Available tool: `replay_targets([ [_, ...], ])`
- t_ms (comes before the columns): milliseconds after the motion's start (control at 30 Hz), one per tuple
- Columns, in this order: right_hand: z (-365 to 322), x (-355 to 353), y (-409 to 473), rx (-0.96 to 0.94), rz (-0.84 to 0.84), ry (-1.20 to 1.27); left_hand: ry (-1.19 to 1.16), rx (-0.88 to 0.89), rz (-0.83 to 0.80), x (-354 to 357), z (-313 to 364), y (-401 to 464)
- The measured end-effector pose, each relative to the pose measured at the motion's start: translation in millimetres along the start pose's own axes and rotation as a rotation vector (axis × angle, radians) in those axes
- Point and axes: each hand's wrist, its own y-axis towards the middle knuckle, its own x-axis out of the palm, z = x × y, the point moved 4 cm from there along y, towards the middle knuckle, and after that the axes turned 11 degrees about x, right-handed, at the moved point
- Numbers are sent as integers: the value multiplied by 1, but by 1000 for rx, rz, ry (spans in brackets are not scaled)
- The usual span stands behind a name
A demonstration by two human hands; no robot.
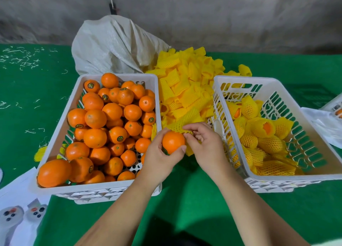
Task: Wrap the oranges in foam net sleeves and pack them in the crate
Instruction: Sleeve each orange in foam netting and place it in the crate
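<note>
**Open the sleeve wide before you push the fruit in**

Your left hand (160, 153) grips a round, bare orange (173, 142) from below and behind, thumb across its near side, holding it above the green tabletop (185, 190) between the two crates. Your right hand (201, 144) pinches a yellow foam net sleeve (182, 124) that touches the top right of the fruit — the sleeve is not yet over it.

Spread the sleeve's mouth with your right fingers until it is wider than the orange, then feed the fruit in with the left hand rather than dragging foam over the skin. The net looks stretchy but likely to tear if you pull on one strand, so take hold of several strands at once. Centre the orange so foam extends past both ends.

Once covered, set it in the white slotted plastic crate on your right (314, 177), beside the wrapped oranges (266, 129) already there — place it, don't drop it. The white plastic crate of unwrapped oranges (61, 189) on your left remains nearly full, and the loose heap of yellow sleeves (187, 83) lies between the crates.
</note>
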Motion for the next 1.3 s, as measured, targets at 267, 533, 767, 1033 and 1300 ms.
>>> replay_targets([
  [267,-3,17,-34,-187,-63,-93,-25,73,273,-4,-8,3],
  [533,-13,27,-37,-100,80,-53,-445,-74,200,17,8,-2],
  [767,-18,2,-26,-167,147,-96,-433,-98,129,9,2,1],
  [1033,-19,21,-45,-163,89,-111,-226,-85,469,-6,-5,-2],
  [1300,-28,23,-43,-164,222,10,-337,-9,109,-2,-10,-5],
])
